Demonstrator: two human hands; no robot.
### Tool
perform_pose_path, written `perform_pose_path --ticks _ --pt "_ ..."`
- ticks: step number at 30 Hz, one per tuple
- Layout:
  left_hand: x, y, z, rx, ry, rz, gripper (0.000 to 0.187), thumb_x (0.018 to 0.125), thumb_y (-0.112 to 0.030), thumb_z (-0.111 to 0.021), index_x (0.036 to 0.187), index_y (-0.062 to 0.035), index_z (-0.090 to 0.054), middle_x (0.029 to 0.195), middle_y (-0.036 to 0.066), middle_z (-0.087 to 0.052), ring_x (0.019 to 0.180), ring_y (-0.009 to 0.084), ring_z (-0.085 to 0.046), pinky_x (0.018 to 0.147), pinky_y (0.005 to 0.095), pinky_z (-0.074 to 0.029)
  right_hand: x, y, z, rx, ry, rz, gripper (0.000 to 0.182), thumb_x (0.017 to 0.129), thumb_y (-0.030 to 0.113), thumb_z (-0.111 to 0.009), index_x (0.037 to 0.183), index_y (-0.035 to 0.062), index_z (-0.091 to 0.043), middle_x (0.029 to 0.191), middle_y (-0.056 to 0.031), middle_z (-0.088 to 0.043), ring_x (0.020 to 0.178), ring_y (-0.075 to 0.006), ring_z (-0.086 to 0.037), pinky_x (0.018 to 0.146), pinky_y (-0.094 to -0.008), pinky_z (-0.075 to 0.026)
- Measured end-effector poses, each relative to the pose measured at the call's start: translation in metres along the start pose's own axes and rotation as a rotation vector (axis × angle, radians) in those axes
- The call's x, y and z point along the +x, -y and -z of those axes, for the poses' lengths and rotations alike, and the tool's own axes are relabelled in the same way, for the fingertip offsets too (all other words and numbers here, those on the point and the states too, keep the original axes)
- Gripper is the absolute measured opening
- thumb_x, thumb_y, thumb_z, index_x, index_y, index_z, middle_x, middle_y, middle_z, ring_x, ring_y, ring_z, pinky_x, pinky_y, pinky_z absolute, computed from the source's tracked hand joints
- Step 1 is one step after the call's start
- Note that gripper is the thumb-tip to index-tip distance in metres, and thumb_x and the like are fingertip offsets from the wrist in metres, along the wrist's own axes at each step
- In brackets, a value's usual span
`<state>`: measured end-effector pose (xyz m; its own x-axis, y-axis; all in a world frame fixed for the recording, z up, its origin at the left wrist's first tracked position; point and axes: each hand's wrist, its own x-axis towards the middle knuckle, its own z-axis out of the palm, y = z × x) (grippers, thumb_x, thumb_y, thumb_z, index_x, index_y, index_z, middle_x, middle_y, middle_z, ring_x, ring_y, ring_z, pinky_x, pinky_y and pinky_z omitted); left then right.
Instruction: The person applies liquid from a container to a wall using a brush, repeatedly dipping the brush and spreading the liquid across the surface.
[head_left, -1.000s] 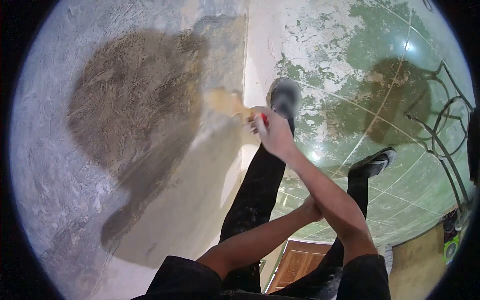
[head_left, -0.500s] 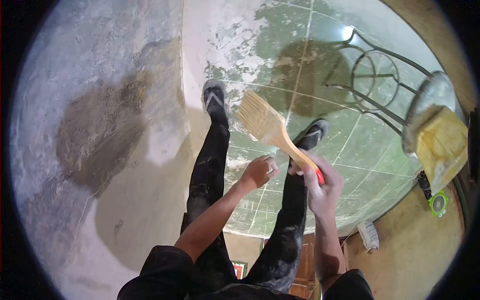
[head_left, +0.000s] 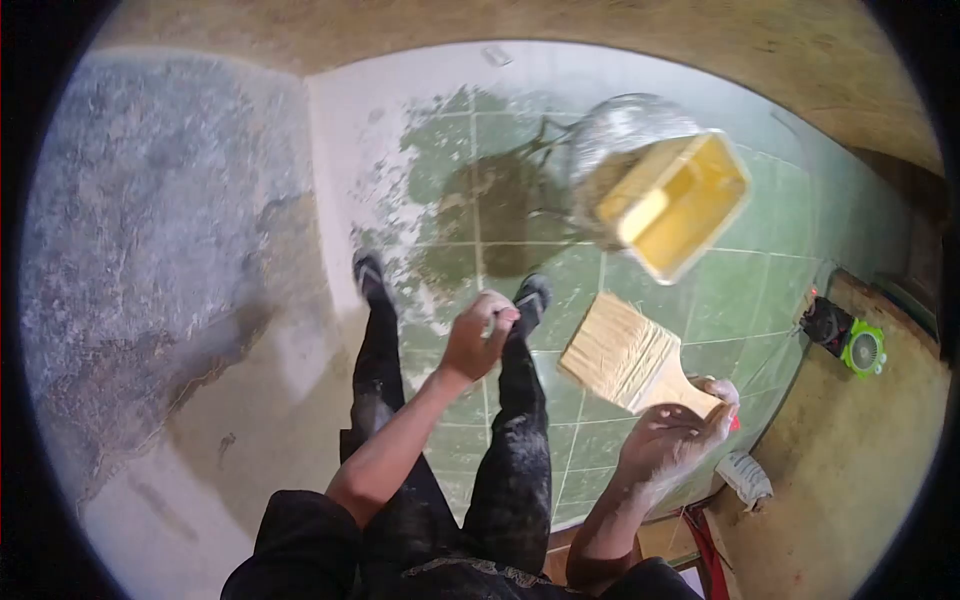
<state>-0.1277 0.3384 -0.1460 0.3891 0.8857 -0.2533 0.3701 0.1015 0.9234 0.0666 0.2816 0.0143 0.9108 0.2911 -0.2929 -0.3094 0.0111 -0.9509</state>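
My right hand [head_left: 685, 430] is wrapped round the handle of a wide wooden brush [head_left: 625, 355] at lower right; its pale bristles point up and left, and a red handle tip shows. Left of it, my left hand [head_left: 480, 335] hangs in front of my legs with its fingers curled; what they hold, if anything, cannot be made out. Beyond the brush, a yellow rectangular container [head_left: 690, 200] rests on a round stool [head_left: 615, 130], its open top facing me. The brush and the container are apart.
A patchy grey wall [head_left: 170, 230] rises at left beside the green tiled floor [head_left: 540, 260]. A green fan [head_left: 863, 350] and a black object [head_left: 826, 325] are at the right wall. Below them lies a white bag [head_left: 745, 478]. My feet stand on the floor.
The view has swung right, away from the left wall, and now looks into the yellow container. My right hand has moved lower and to the right, and the brush has turned.
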Motion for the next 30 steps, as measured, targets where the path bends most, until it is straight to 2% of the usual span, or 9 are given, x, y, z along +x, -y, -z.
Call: perform_pose_path --ticks 1,2,4,7,9,16,20,22,30 --pt "0.004 -0.012 -0.008 0.009 -0.039 -0.120 0.010 0.095 -0.010 -0.064 0.096 -0.0014 -0.060 0.093 0.013 -0.063 0.083 0.0282 -0.063 0.075 0.0365 -0.049 0.014 0.016 0.006 -0.057 -0.113 0.033 0.037 0.102 0.044 -0.052 0.099 0.0070 -0.056 0.077 -0.0067 -0.057 0.062 -0.0129 -0.054 0.053 -0.0234 -0.041" --pt "0.008 -0.032 -0.016 0.007 -0.039 -0.066 0.014 0.093 -0.011 -0.066 0.102 -0.0016 -0.059 0.099 0.013 -0.063 0.088 0.0276 -0.063 0.077 0.0364 -0.048 0.029 0.031 0.026 -0.024 0.043 0.079 0.037 0.102 0.040 -0.053 0.106 0.0041 -0.062 0.084 -0.0062 -0.062 0.069 -0.0124 -0.054 0.062 -0.0239 -0.043" --pt "0.015 -0.062 -0.035 -0.012 -0.008 -0.016 0.021 0.092 -0.012 -0.068 0.107 -0.0018 -0.057 0.105 0.013 -0.062 0.093 0.0271 -0.062 0.079 0.0364 -0.047 0.063 0.050 0.043 -0.110 0.037 0.200 0.037 0.103 0.038 -0.052 0.109 0.0031 -0.062 0.084 -0.0062 -0.061 0.071 -0.0134 -0.054 0.065 -0.0258 -0.042" --pt "0.032 -0.086 -0.061 0.127 -0.092 -0.198 0.044 0.089 -0.016 -0.074 0.124 -0.0016 -0.051 0.125 0.016 -0.053 0.108 0.0247 -0.056 0.084 0.0338 -0.046 0.103 0.069 0.054 -0.334 0.204 0.310 0.040 0.107 0.034 -0.045 0.112 -0.0023 -0.062 0.084 -0.0068 -0.062 0.074 -0.0156 -0.059 0.071 -0.0292 -0.046" --pt "0.050 -0.103 -0.080 0.164 -0.131 -0.230 0.074 0.085 -0.025 -0.080 0.141 -0.0008 -0.039 0.137 0.019 -0.044 0.126 0.0290 -0.047 0.097 0.0378 -0.043 0.119 0.071 0.045 -0.427 0.218 0.320 0.033 0.108 0.025 -0.047 0.114 -0.0023 -0.063 0.086 -0.0068 -0.064 0.077 -0.0144 -0.060 0.073 -0.0292 -0.048" --pt "0.099 -0.112 -0.114 0.439 -0.122 -0.321 0.126 0.065 -0.052 -0.090 0.155 0.0009 -0.020 0.157 0.022 -0.030 0.147 0.0402 -0.027 0.119 0.0519 -0.024 0.154 0.010 -0.003 -0.838 0.339 0.312 0.016 0.099 0.014 -0.064 0.109 0.0046 -0.071 0.089 -0.0081 -0.069 0.080 -0.0139 -0.065 0.074 -0.0287 -0.051" --pt "0.107 -0.100 -0.119 0.495 -0.076 -0.276 0.130 0.062 -0.062 -0.086 0.156 -0.0008 -0.021 0.160 0.019 -0.029 0.150 0.0388 -0.023 0.119 0.0538 -0.023 0.165 -0.011 -0.020 -1.032 0.419 0.436 0.018 0.095 0.018 -0.067 0.107 0.0054 -0.072 0.086 -0.0131 -0.070 0.079 -0.0231 -0.066 0.073 -0.0338 -0.052" --pt "0.107 -0.100 -0.118 0.532 -0.053 -0.234 0.132 0.061 -0.068 -0.083 0.157 -0.0026 -0.020 0.163 0.014 -0.029 0.153 0.0317 -0.021 0.117 0.0579 -0.018 0.166 -0.012 -0.030 -1.087 0.433 0.446 0.018 0.095 0.020 -0.067 0.105 0.0058 -0.073 0.085 -0.0129 -0.070 0.079 -0.0242 -0.065 0.073 -0.0354 -0.052" --pt "0.107 -0.098 -0.119 0.503 -0.052 -0.178 0.132 0.060 -0.068 -0.083 0.158 -0.0036 -0.021 0.163 0.014 -0.029 0.154 0.0308 -0.018 0.117 0.0589 -0.014 0.170 -0.030 -0.053 -1.236 0.495 0.559 0.018 0.094 0.022 -0.067 0.103 0.0083 -0.074 0.086 -0.0135 -0.070 0.083 -0.0276 -0.066 0.076 -0.0384 -0.053"
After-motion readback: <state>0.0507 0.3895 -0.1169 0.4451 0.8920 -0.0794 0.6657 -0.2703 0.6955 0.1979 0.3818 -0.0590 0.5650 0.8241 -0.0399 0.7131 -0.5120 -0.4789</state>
